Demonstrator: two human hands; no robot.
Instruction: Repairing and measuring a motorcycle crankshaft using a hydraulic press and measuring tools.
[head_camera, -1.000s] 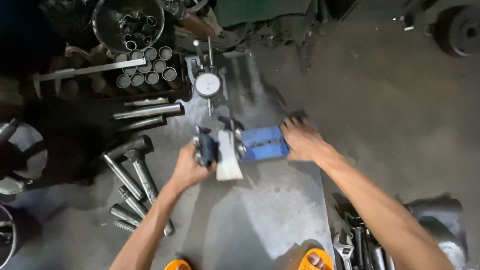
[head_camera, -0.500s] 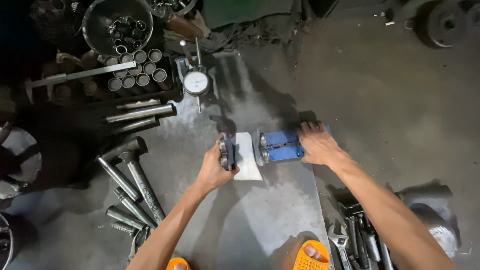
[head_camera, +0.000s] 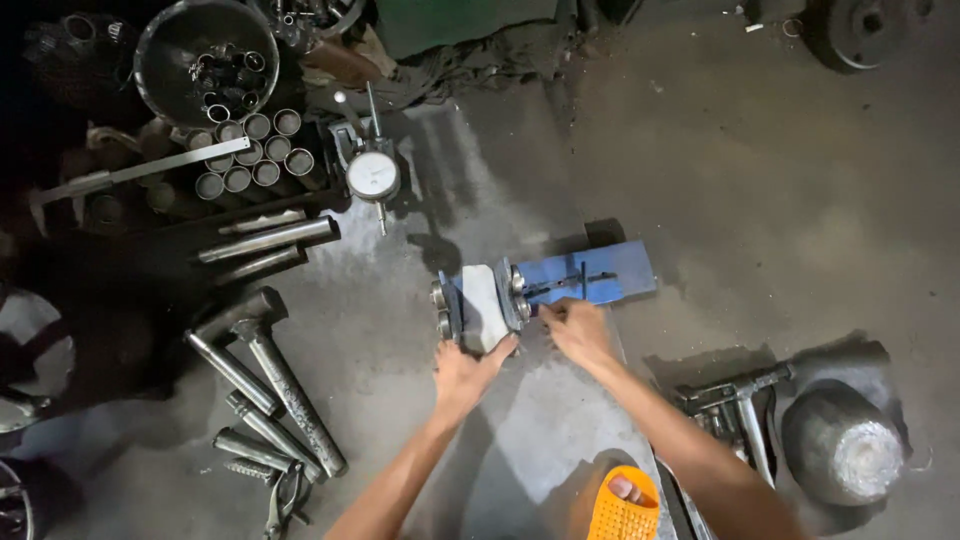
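A blue metal fixture with bearings lies on a grey steel plate on the floor. A pale rag is wedged between its two blue end pieces. My left hand rests at the near edge of the rag and the left end piece, fingers touching them. My right hand touches the near side of the blue base, fingertips by the bearing. Neither hand has anything lifted.
A dial gauge stands beyond the fixture. Steel rods and tubes lie at the left, short tubes and a round pan at the back left. Tools and a round metal vessel sit right. An orange sandal is near.
Both hands have shifted to the near side of the fixture. The left hand let go of the dark end piece, and the two end pieces now stand close together around the rag.
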